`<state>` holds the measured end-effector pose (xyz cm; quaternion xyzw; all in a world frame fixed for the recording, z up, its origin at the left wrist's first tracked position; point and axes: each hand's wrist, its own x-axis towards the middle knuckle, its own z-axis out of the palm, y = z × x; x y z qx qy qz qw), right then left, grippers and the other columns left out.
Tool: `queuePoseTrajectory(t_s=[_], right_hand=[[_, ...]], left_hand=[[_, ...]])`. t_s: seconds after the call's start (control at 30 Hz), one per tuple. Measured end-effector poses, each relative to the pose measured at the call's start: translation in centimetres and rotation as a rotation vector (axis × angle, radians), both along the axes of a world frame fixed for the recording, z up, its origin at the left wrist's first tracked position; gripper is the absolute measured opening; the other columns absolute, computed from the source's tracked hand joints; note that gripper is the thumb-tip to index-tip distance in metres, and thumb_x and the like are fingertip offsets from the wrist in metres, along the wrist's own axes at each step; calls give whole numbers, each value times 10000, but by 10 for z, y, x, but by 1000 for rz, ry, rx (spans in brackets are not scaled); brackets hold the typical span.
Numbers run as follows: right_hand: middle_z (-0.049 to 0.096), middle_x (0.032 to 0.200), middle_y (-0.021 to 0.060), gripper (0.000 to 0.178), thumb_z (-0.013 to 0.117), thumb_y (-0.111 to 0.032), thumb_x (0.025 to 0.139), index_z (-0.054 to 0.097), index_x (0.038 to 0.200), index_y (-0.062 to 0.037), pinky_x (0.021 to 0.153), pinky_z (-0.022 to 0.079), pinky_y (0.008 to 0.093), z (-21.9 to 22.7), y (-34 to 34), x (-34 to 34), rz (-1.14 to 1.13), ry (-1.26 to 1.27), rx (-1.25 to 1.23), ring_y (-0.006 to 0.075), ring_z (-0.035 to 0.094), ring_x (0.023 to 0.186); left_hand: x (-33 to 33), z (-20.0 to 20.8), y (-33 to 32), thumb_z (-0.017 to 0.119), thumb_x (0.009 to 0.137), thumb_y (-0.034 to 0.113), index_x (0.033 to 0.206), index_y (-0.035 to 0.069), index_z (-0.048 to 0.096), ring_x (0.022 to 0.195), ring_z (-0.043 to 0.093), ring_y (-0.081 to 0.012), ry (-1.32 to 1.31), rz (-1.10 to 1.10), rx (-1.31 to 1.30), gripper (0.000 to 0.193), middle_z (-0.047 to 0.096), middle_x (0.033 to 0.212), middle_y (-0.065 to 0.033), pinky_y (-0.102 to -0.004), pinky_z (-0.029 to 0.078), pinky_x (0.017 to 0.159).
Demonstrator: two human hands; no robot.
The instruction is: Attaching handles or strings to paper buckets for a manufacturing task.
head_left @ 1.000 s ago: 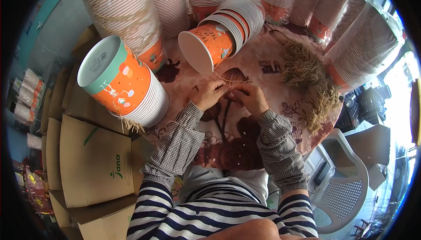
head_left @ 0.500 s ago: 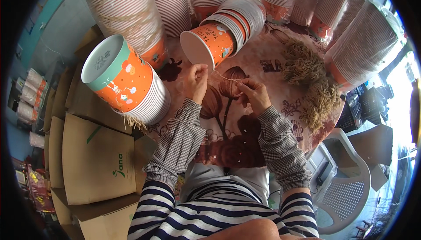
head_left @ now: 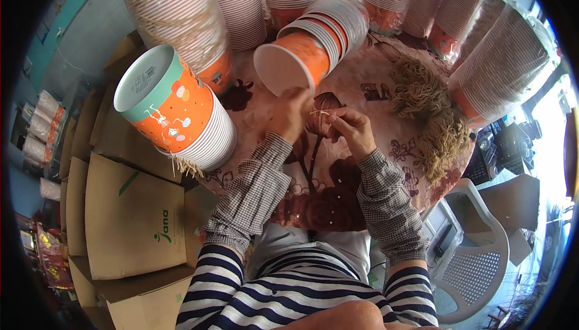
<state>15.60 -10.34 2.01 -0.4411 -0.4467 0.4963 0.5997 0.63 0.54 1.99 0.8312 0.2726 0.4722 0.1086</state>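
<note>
Between the finger and thumb of my right hand [head_left: 354, 131] is a pinched length of thin pale twine [head_left: 319, 112], its end bent into a small loop. Just left of it, my left hand [head_left: 291, 116] is at the lower rim of a lying paper bucket [head_left: 283, 68]. Motion smears its fingers, so what they hold is unclear. This orange bucket with a white inside is the nearest of a row of nested buckets lying on their side. At the left stands a stack of orange buckets [head_left: 181, 110], the top one upside down with a green band, fringed with twine ends below.
Bundles of tan twine [head_left: 416, 89] lie at the right on the flowered tablecloth [head_left: 392, 167]. Tall plastic-wrapped bucket stacks [head_left: 506, 59] line the far side. Cardboard boxes [head_left: 136, 215] stand at the left, below the table. A white plastic chair [head_left: 482, 251] is at the lower right.
My left hand has moved right and closer to my right hand, covering part of the lying bucket's rim. The twine between the hands shows shorter and bent. The right hand has shifted slightly right.
</note>
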Motion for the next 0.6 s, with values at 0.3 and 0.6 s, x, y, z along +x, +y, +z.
queuePoseTrajectory(t_s=[0.3, 0.6], right_hand=[[606, 1169, 88, 105, 614, -12, 891, 670, 980, -10, 916, 451, 266, -11, 8, 13, -98, 148, 158, 113, 577, 1003], [647, 1114, 71, 110, 623, -90, 904, 674, 966, -15, 952, 416, 292, -17, 11, 16, -67, -42, 145, 129, 563, 1019]], left_hand=[[10, -14, -46, 641, 787, 70, 921, 53, 625, 877, 634, -267, 175, -442, 56, 136, 633, 966, -138, -375, 525, 710], [-19, 15, -8, 724, 785, 148, 1408, 60, 324, 957, 506, -239, -441, 209, 15, 746, 423, 1248, -138, -361, 467, 802]])
